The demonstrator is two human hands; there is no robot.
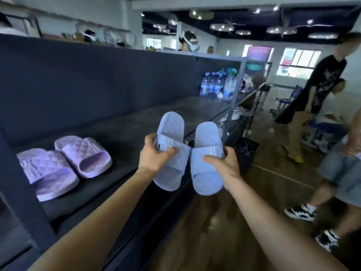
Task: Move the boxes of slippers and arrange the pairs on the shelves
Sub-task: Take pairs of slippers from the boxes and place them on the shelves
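Shelf (136, 124) holds purple pair (84, 153); left hand (156, 155) grips blue slipper (170, 133), right hand (224, 163) grips second slipper (207, 137).

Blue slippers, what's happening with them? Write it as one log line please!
left hand: holds left blue slipper | right hand: holds right blue slipper | purple pair: on shelf

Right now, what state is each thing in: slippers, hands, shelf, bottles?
Left blue slipper: gripped by left hand, in the air, not on the shelf.
Right blue slipper: gripped by right hand, in the air too.
Purple pair: lying side by side on the shelf.
Bottles: standing at the shelf's far end.
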